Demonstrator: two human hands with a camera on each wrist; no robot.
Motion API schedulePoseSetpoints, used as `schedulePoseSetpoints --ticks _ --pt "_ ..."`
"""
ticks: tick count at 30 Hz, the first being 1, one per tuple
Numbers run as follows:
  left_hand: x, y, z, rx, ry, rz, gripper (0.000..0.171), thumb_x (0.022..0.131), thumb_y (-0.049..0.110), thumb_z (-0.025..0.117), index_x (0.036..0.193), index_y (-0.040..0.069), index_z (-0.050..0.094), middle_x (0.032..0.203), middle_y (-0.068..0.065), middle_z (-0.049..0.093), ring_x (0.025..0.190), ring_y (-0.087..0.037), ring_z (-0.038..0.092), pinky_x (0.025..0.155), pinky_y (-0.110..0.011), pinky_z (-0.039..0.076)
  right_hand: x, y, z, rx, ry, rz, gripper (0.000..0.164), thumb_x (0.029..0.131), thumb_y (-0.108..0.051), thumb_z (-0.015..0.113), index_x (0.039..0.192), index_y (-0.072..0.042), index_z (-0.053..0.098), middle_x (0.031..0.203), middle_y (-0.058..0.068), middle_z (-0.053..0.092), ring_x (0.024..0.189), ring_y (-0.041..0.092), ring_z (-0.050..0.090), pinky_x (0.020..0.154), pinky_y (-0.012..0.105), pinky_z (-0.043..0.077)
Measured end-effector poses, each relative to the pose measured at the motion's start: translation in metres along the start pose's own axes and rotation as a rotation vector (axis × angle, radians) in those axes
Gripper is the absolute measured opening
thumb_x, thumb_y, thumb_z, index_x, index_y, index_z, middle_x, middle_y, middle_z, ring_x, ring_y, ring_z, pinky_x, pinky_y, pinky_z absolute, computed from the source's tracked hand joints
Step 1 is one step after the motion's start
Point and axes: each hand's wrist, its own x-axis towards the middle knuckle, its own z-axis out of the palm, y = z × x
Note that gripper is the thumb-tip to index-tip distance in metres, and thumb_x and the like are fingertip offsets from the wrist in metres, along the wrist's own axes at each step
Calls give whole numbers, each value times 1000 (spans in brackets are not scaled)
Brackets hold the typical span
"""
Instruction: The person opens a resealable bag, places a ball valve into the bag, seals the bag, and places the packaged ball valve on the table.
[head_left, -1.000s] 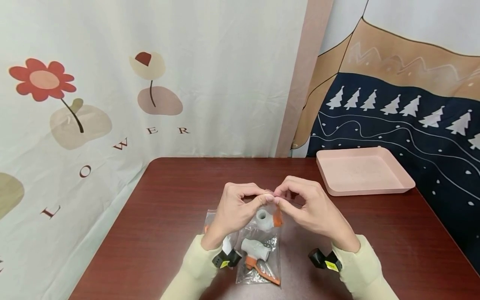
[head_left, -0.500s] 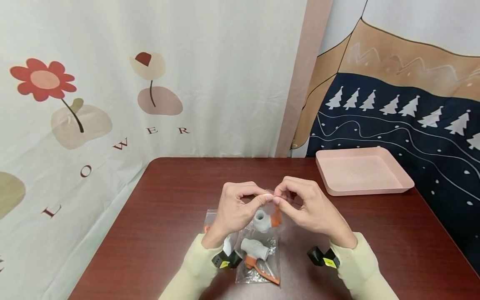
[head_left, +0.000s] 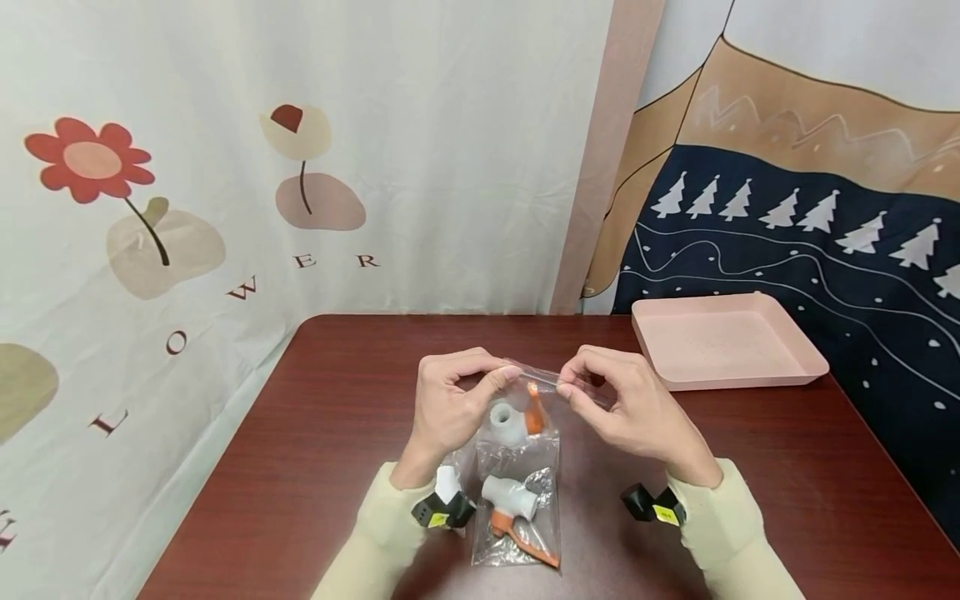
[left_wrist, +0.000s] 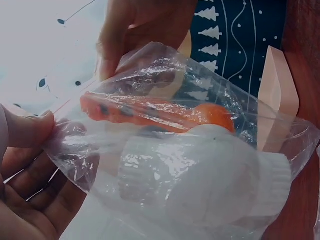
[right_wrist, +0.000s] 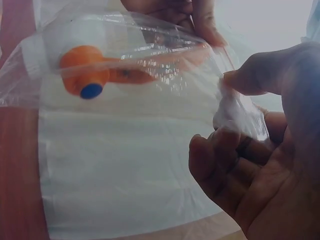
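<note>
A clear plastic zip bag (head_left: 542,377) hangs between my hands, its top edge stretched taut. Inside is a ball valve (left_wrist: 210,180) with a white ribbed body and an orange handle; the right wrist view shows a blue dot on the orange cap (right_wrist: 85,70). My left hand (head_left: 450,404) pinches the bag's top edge on the left between thumb and finger. On the other side, my right hand (head_left: 637,404) pinches the same edge between thumb and fingers. Below them, another bagged valve (head_left: 510,497) lies on the table.
Partly behind my left wrist lies a further clear bag with a white piece (head_left: 447,482). A pink tray (head_left: 738,385) sits at the back right of the dark red table (head_left: 315,467). Printed curtains hang behind the table.
My hands have moved apart, the left one leftward and up, pulling the bag's top edge taut between them. The valve inside has shifted left and slightly up.
</note>
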Motion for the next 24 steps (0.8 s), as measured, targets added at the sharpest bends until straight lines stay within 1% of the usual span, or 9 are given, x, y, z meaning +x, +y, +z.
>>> schedulePoseSetpoints --ticks 3,8,12,14,18,19,21,24 --pt "1 0 -3 -19 21 -11 3 85 -2 80 84 2 80 73 -9 75 58 -12 64 53 -16 49 0 2 -3 -5 3 10 20 92 -9 74 90 -27 66 76 -13 52 70 4 51 58 20 45" --pt "2 0 -7 -50 50 -34 2 85 -4 79 84 -1 79 72 -12 74 60 -12 66 56 -17 53 -1 5 -10 -2 3 -6 21 92 -6 75 91 -26 66 78 -13 54 73 3 53 63 19 48" --pt "3 1 -10 -82 64 -66 4 86 -6 77 84 -3 79 73 -17 73 61 -11 66 56 -17 54 -3 6 -18 11 12 -14 23 90 -4 76 92 -25 67 78 -13 55 73 3 53 62 19 47" --pt "3 1 -11 -93 68 -81 4 86 -6 76 84 -4 79 72 -18 73 61 -10 64 55 -16 52 -4 5 -21 17 13 -9 24 89 -3 77 92 -25 68 78 -13 55 73 4 53 61 20 47" --pt "2 3 -12 -98 67 -108 4 87 -6 76 86 -4 79 73 -19 72 61 -9 62 55 -16 51 -5 5 -26 21 -3 9 22 90 -6 78 92 -26 68 78 -13 57 74 5 54 63 20 47" --pt "2 3 -11 -103 65 -126 3 87 -6 76 86 -5 79 73 -20 72 61 -9 62 55 -16 52 -6 5 -27 23 -9 13 22 90 -7 78 92 -26 68 79 -13 57 74 5 54 63 20 48" --pt "2 4 -10 -128 66 -176 3 87 -5 76 87 -7 78 75 -20 73 63 -8 65 58 -20 57 -5 7 -28 42 -8 8 22 89 -5 79 92 -25 69 79 -10 60 74 5 54 63 21 48" --pt "1 5 -8 -194 69 -272 9 88 -2 76 89 -12 76 77 -14 76 66 -8 71 63 -27 63 -4 13 -26 100 3 17 22 89 -2 78 92 -22 70 81 -7 63 75 7 55 64 21 49"
